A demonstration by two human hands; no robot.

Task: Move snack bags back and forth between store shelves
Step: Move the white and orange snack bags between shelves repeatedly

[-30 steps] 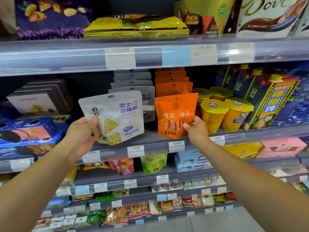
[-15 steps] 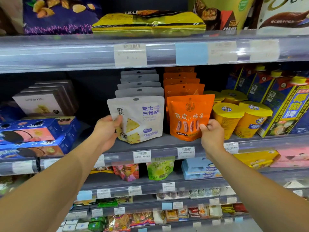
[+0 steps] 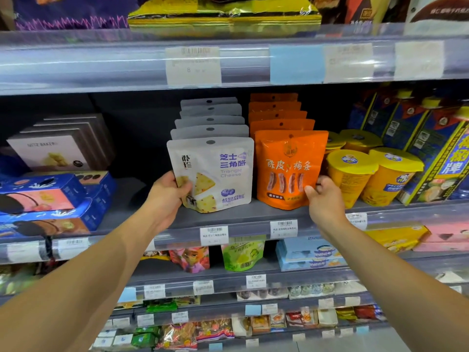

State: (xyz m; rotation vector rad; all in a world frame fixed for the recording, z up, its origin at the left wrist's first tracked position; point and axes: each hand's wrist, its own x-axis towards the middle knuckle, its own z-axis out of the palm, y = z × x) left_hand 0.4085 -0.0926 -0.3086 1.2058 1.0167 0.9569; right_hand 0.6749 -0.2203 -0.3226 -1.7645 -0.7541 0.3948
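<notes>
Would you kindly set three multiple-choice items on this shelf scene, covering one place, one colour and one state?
1. Where does the orange bag stand relative to the white bag?
A. to its right
B. to its left
C. on the shelf below

2. What colour are the lids of the cups beside the orange bag?
A. red
B. yellow
C. green

3. What is the left hand doing?
A. hanging free
B. pressing a price tag
C. gripping the white bag

Answers: 1 A, the orange bag stands to the right of the white one; 2 B, the lids show yellow; 3 C, its thumb lies across the bag's lower left corner.
</notes>
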